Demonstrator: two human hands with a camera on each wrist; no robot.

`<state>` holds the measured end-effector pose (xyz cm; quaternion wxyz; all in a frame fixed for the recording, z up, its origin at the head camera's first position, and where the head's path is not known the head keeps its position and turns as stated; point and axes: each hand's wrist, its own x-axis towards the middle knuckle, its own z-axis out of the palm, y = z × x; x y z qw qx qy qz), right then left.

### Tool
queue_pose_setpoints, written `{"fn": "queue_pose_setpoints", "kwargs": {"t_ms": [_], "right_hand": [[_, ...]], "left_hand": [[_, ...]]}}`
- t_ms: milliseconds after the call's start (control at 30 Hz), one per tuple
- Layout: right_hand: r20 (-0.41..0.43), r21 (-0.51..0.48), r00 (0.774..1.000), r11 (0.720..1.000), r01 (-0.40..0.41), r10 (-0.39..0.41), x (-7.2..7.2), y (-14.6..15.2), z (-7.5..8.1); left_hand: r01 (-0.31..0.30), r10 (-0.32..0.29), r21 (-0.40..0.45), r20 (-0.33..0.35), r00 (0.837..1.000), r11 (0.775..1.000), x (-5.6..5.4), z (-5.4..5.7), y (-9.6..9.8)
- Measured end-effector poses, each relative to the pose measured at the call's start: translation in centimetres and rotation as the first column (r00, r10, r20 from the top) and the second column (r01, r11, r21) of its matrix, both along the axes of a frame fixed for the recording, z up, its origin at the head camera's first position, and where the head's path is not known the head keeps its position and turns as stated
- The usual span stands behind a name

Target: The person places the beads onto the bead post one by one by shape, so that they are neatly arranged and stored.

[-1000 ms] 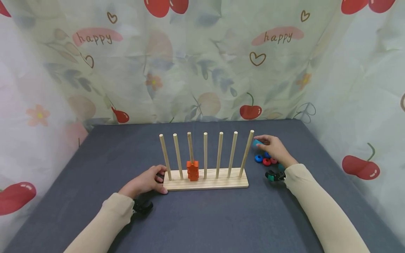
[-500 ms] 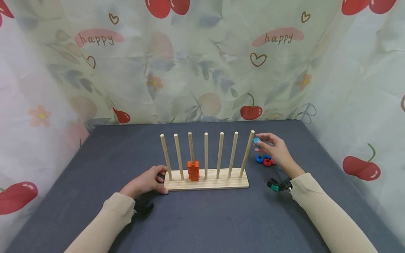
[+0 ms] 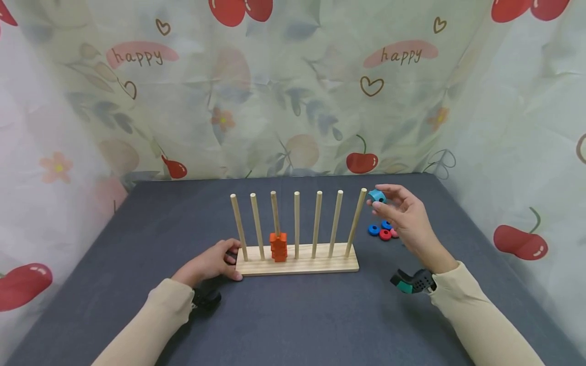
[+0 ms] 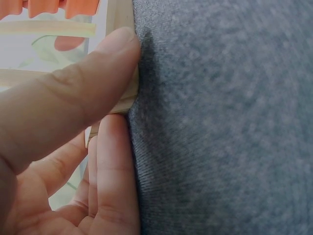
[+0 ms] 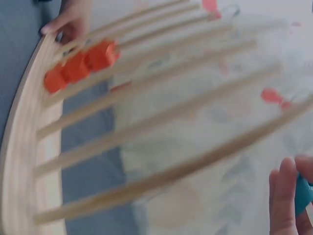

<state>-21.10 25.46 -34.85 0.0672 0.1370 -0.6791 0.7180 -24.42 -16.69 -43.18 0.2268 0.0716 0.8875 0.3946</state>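
A wooden peg stand [image 3: 316, 266] with a row of several upright pegs stands on the table. My left hand [image 3: 211, 262] grips its left end; the left wrist view has the thumb [image 4: 73, 88] across the base's edge and fingers against the end. Orange beads [image 3: 279, 247] are stacked on the third peg from the left. Pinched between my right thumb and fingers is a light blue bead [image 3: 377, 196] with a hole through it. The right hand [image 3: 414, 221] is raised just right of the rightmost peg's top. The right wrist view shows part of that bead [image 5: 302, 196].
Several loose beads, blue [image 3: 373, 230] and red [image 3: 385, 235] among them, lie on the dark table [image 3: 293, 320] right of the stand, partly behind my right hand. Patterned curtains [image 3: 293, 91] surround the table at the back and sides.
My right hand has lifted the light blue bead from beside the loose beads, rising and turning so its hole shows. The left hand keeps its hold on the stand.
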Motion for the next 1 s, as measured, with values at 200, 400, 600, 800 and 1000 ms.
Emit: {"fn": "queue_pose_setpoints", "kwargs": {"t_ms": [200, 400, 600, 800, 1000], "right_hand": [[-0.148, -0.089, 0.987, 0.995, 0.044, -0.057, 1.6, -1.8, 2.4], [-0.253, -0.121, 0.965, 0.992, 0.046, -0.075, 3.2, -4.0, 4.8], [-0.263, -0.114, 0.957, 0.989, 0.090, -0.118, 4.3, -5.9, 6.2], [-0.385, -0.073, 0.918, 0.995, 0.071, -0.094, 4.2, -7.0, 6.7], [-0.567, -0.011, 0.814, 0.989, 0.151, -0.130, 3.4, -8.2, 7.0]], "left_hand": [[-0.003, 0.003, -0.009, 0.001, 1.000, 1.000, 0.0, 0.0, 0.0], [-0.002, 0.002, -0.004, 0.006, 1.000, 1.000, 0.1, 0.1, 0.0], [0.002, -0.002, 0.006, 0.006, 1.000, 1.000, 0.0, 0.1, 0.0], [0.010, -0.010, 0.012, 0.007, 1.000, 1.000, -0.1, -0.1, -0.1], [0.010, -0.011, 0.017, 0.017, 1.000, 1.000, -0.1, 0.0, -0.1]]}}
